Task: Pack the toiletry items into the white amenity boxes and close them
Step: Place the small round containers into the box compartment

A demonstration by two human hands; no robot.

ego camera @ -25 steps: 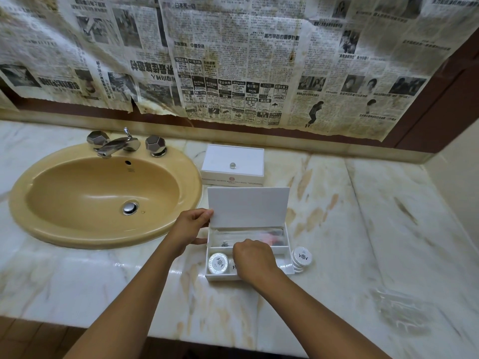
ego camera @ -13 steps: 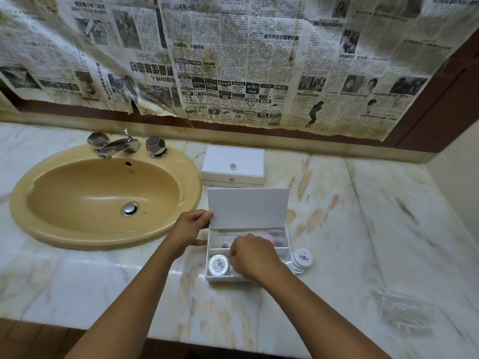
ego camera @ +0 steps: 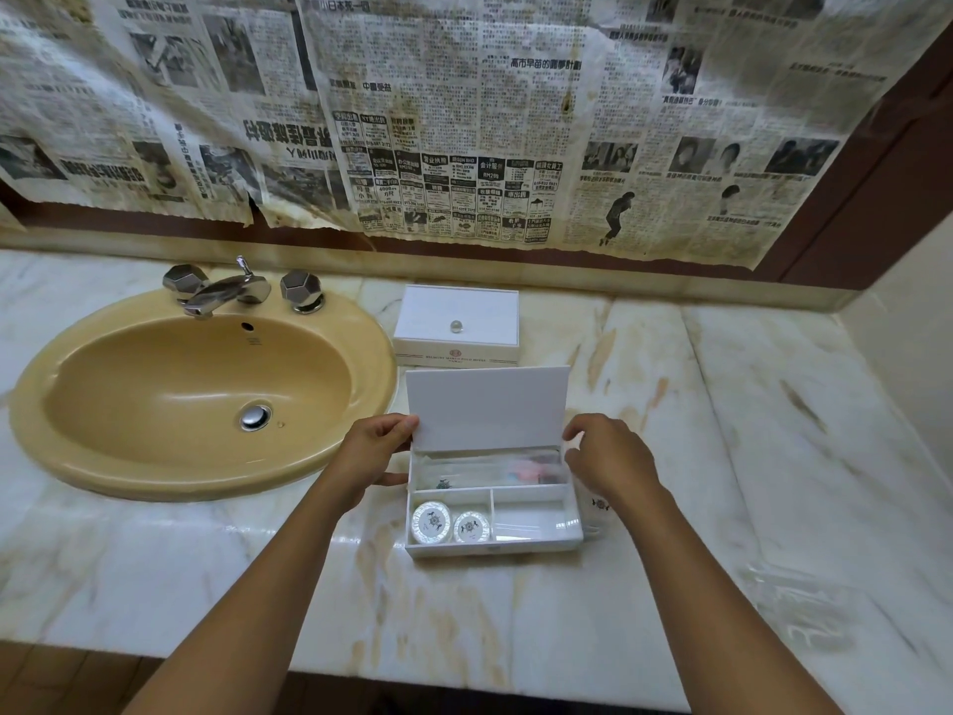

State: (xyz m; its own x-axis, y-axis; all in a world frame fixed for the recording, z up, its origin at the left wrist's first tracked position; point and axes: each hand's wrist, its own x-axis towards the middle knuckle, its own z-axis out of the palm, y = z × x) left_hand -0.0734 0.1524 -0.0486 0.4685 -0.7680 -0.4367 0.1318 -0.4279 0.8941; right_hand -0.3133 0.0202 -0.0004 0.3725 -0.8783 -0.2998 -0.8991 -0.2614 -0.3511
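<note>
An open white amenity box stands on the marble counter with its lid raised upright. Two round wrapped soaps lie in its front left compartment. Clear-wrapped items fill the back compartment, and the front right compartment holds nothing. My left hand pinches the lid's left edge. My right hand has curled fingers at the lid's lower right corner. A stack of round packets beside the box is mostly hidden by that hand. A second white box sits closed behind.
A yellow sink with a chrome faucet lies to the left, close to the boxes. A crumpled clear wrapper rests at the right front. The counter's front edge runs just below my forearms. Newspaper covers the wall behind.
My right hand lifted out of the front compartment and moved up to the lid's right edge. A second round soap now lies beside the first. My left hand stayed on the lid.
</note>
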